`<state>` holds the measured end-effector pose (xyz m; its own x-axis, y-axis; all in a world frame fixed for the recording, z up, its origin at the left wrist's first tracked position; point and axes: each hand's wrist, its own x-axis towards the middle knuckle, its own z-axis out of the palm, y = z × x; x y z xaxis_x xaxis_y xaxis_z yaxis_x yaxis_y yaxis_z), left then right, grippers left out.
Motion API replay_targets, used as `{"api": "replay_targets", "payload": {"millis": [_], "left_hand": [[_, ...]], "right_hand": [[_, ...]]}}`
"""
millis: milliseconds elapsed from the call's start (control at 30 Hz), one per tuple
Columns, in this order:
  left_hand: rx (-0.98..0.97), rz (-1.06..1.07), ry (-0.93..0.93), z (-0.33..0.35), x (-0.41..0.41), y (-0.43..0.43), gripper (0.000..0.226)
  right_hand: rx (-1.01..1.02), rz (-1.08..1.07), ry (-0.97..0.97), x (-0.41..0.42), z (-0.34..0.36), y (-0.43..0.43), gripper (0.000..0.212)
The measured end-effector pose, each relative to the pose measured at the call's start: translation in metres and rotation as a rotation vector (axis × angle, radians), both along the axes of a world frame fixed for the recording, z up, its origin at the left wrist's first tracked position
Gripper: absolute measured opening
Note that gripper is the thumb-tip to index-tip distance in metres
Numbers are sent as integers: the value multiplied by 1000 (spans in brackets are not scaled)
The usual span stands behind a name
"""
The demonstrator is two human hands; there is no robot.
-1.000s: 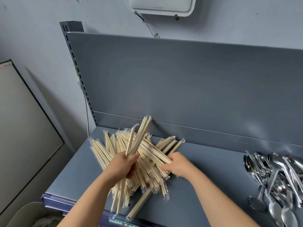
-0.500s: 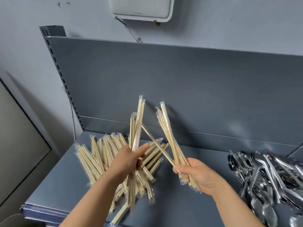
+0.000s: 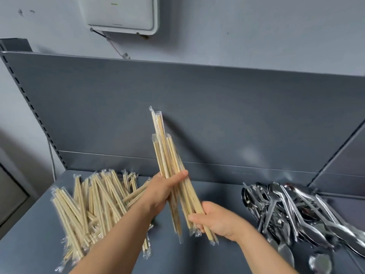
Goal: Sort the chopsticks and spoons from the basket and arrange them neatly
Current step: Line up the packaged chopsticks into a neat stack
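While my left hand (image 3: 164, 191) and right hand (image 3: 215, 218) both grip the chopstick bundle (image 3: 167, 155) at the middle, with the loose pile (image 3: 92, 202) at 8 o'clock, I would tap its ends flat together.

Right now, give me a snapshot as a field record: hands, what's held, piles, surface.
left hand: grips bundle of plastic-wrapped wooden chopsticks mid-length
right hand: grips the same bundle near its lower end
bundle: lifted off the grey metal shelf, near upright, leaning left
left pile: messy pile of wrapped chopsticks on the shelf
right pile: heap of shiny metal spoons, apart from the chopsticks
basket: not in view
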<state>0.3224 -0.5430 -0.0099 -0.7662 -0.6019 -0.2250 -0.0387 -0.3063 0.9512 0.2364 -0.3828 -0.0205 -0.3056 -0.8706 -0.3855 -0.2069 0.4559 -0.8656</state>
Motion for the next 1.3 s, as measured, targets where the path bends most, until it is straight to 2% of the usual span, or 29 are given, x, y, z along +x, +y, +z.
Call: {"api": "replay_targets", "payload": {"millis": [33, 133, 167, 233, 367, 500, 567, 667, 767, 867, 1000, 1067, 1300], "left_hand": [[9, -30, 13, -1, -4, 3, 45], [4, -106, 53, -4, -12, 14, 32], [12, -109, 69, -5, -14, 16, 30], [-34, -104, 73, -7, -15, 19, 32], [-234, -95, 111, -3, -17, 32, 37], [-369, -102, 179, 4, -27, 51, 24], [-444, -103, 170, 5, -30, 56, 13], [-481, -127, 139, 5, -30, 59, 10], [-394, -221, 98, 1, -28, 58, 12], [-373, -295, 45, -9, -25, 62, 13], [-407, -284, 22, -16, -28, 73, 17], [-405, -290, 30, -17, -31, 75, 16], [-415, -302, 56, -11, -36, 71, 20]], "right_hand": [[25, -5, 31, -3, -3, 4, 14], [84, -28, 108, -17, -9, 16, 45], [65, -37, 107, -23, -8, 19, 49], [-27, -104, 76, -38, -1, 22, 46], [-317, -221, -39, -60, 35, 9, 57], [-553, -126, -149, -61, 73, -16, 46], [-603, -117, -187, -59, 84, -23, 37], [-654, -84, -299, -58, 87, -26, 31], [-651, -48, -377, -57, 83, -18, 28], [-610, -70, -364, -57, 74, -12, 27], [-641, -122, -481, -63, 84, -14, 49], [-643, -148, -465, -64, 91, -14, 54], [-650, -166, -444, -67, 84, -10, 27]]}}
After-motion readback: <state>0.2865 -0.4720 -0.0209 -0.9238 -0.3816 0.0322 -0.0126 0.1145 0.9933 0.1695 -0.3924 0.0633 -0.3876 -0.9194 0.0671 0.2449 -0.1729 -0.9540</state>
